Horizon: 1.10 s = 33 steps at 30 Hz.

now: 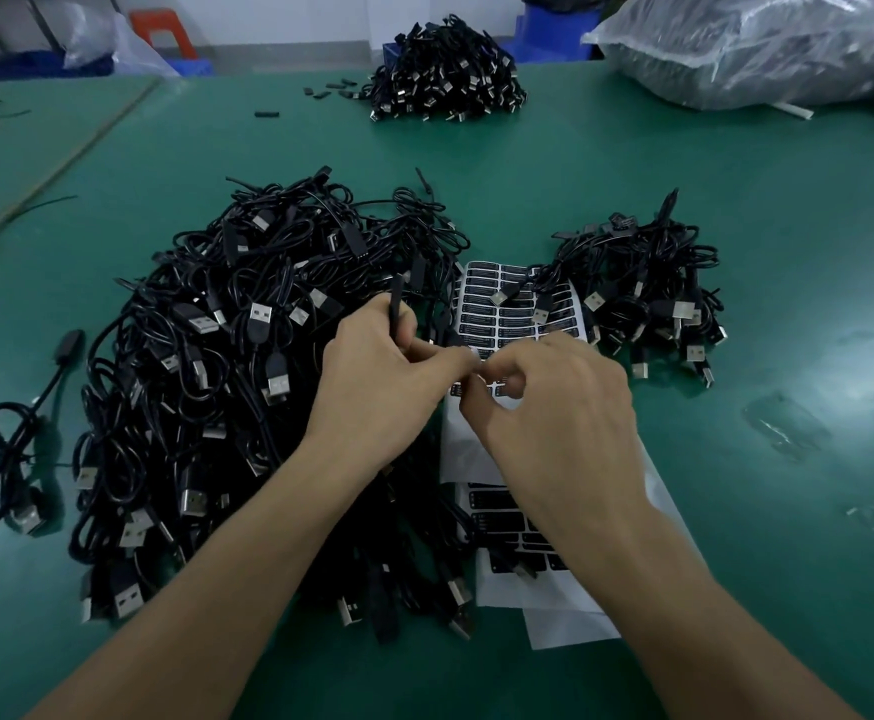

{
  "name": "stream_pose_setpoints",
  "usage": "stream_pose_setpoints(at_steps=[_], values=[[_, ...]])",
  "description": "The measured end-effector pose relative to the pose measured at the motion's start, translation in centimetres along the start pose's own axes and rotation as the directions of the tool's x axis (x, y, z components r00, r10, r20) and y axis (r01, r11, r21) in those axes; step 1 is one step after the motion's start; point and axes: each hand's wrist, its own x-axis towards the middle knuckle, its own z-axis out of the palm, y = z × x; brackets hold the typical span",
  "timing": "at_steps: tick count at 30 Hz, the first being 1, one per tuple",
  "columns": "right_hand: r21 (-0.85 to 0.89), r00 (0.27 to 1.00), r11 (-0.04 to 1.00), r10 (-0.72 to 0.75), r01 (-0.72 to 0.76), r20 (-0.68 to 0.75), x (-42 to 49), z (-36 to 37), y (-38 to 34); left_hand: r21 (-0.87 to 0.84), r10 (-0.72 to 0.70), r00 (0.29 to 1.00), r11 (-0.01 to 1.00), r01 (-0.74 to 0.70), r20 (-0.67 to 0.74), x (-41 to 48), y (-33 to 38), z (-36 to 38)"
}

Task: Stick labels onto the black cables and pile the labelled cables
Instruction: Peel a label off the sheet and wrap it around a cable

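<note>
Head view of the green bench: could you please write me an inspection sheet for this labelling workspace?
Surface: green matte table, glare at right.
Job's things: white sheets of black rectangular labels between large heap of black USB cables and smaller black cable pile.
Clutter: clear film scraps; small loose black parts.
Hands: left hand grips thin black cable; right hand pinches it over the labels.
Cables: lone knotted black cable lies apart at left; third black cable pile far side.
Surroundings: clear plastic bag, red stool.
</note>
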Motion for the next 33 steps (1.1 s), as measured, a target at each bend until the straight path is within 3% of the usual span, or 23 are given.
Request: stream_pose_setpoints(at_steps=[7,10,15,22,33], values=[[-0.007,1.0,1.0,0.008,-0.007,0.027,0.2,0.3,0.3,-0.08,-0.041,0.999,0.996,0.042,0.013,0.1,0.0,0.0],[0.269,0.992,0.955,0.122,-0.125,0.027,0.7,-0.2,1.0,-0.127,-0.085,0.996,0.988,0.089,0.037,0.0,0.1,0.0],[0.66,0.94,0.681,0.315,-0.317,0.126,1.7,-1.3,1.6,-0.122,-0.145,0.987,0.981,0.153,0.074,-0.1,0.4,-0.1],[0.834,0.885,0.318,0.282,-0.451,0.371,2.0,-2.0,1.3,-0.032,0.076,0.988,0.997,-0.073,0.133,0.0,-0.1,0.1],[0.816,0.869,0.314,0.272,-0.486,0.413,1.7,-1.4,1.1,-0.144,0.041,0.985,0.989,-0.017,0.167,-0.1,-0.5,0.2]])
